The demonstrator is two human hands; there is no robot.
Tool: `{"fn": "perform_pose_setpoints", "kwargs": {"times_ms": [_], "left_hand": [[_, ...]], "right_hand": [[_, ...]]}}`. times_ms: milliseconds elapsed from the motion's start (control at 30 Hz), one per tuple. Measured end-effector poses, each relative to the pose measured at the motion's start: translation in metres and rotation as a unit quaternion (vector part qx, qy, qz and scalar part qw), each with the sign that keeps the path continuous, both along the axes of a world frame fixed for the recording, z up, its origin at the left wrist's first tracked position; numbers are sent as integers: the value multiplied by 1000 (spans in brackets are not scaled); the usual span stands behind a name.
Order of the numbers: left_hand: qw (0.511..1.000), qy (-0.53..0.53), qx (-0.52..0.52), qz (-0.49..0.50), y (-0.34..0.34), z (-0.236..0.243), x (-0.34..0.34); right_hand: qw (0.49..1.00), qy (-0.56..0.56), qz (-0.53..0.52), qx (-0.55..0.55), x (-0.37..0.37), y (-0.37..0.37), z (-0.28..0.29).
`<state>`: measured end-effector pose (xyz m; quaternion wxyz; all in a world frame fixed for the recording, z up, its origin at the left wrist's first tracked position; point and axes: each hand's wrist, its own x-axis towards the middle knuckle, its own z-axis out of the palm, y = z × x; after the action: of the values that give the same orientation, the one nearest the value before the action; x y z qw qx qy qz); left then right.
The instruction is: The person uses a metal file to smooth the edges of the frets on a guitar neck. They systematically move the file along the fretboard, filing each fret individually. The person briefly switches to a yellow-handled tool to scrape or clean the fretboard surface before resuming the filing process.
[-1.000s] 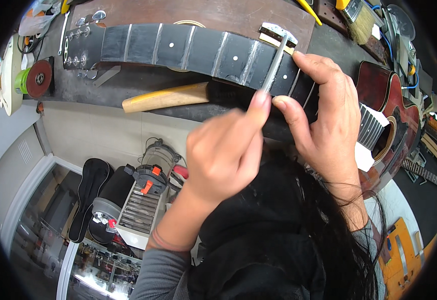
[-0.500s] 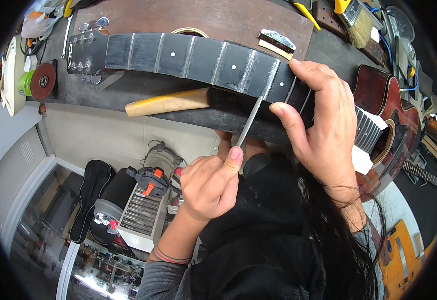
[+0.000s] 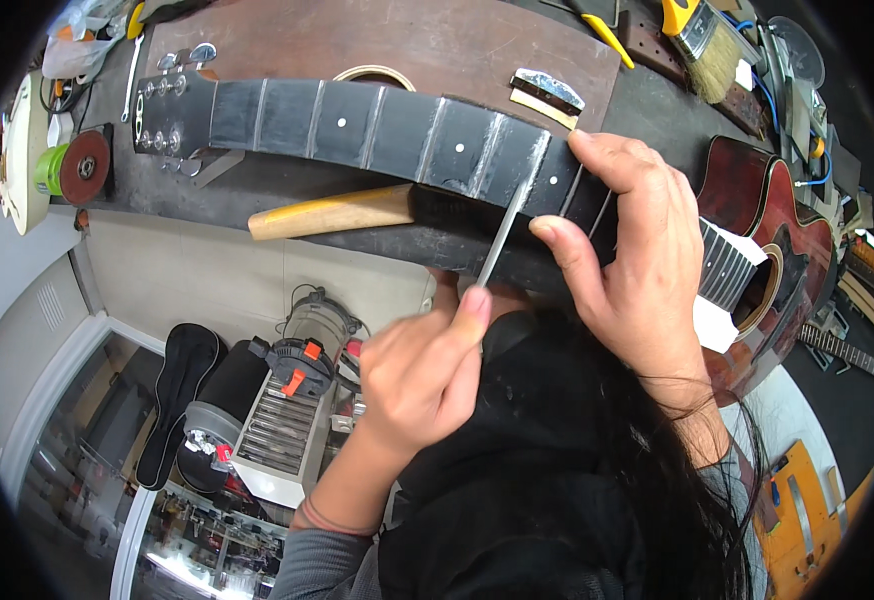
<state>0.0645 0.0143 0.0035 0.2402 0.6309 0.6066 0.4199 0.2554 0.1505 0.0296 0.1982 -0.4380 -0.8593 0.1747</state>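
My left hand [image 3: 422, 375] is closed around a thin metal file [image 3: 497, 245], thumb pressed along it. The file's far end lies on a whitish, dusty fret line across the dark fretboard of a guitar neck [image 3: 347, 125]. Pale dots mark this fretboard, and its headstock [image 3: 172, 112] with metal tuners points left. My right hand [image 3: 642, 240] spans the neck just right of the file, index finger at the far edge and thumb at the near edge. Its other fingers are partly hidden. By the index fingertip sits a small block with a shiny metal top [image 3: 549, 88].
A pale curved wooden piece [image 3: 332, 212] lies along the bench's near edge. Behind the neck is a brown panel [image 3: 457, 45]. A red guitar [image 3: 807, 245] stands at the right, a brush [image 3: 707, 60] above it. A sanding disc [image 3: 85, 165] is at the left; a vacuum [image 3: 302, 350] stands below.
The file has slid a little toward me along the same fret line, and my left hand is blurred by motion. My right hand keeps its place on the neck as the view shifts slightly.
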Motion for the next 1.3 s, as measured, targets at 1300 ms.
{"fn": "perform_pose_setpoints", "kwargs": {"times_ms": [1300], "left_hand": [[999, -9, -41, 13, 47, 24, 8]], "right_hand": [[1000, 19, 11, -21, 2, 5, 6]]}}
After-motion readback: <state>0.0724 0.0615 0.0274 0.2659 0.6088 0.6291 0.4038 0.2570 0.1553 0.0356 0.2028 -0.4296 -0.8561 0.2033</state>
